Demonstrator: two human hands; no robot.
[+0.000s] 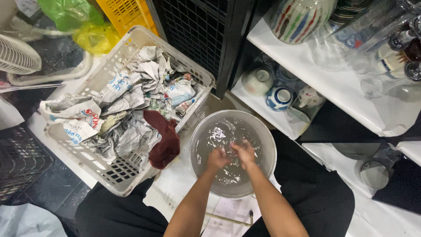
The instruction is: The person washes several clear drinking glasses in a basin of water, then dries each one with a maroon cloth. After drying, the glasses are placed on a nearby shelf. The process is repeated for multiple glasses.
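Note:
A clear round basin (258,131) of water stands on the floor in front of me. Both my hands are down in it, close together. My left hand (217,157) and my right hand (244,152) meet over something clear and glassy in the water; the ripples hide what it is and how each hand grips it. A dark red cloth (164,138) hangs over the rim of a white plastic basket (112,175) just left of the basin.
The basket holds crumpled newspaper (127,101). On white shelves (307,66) to the right sit small ceramic bowls (279,98), a striped bowl (298,17) and glassware (372,61). A black crate (197,30), a yellow crate (123,13) and a fan (17,55) stand behind.

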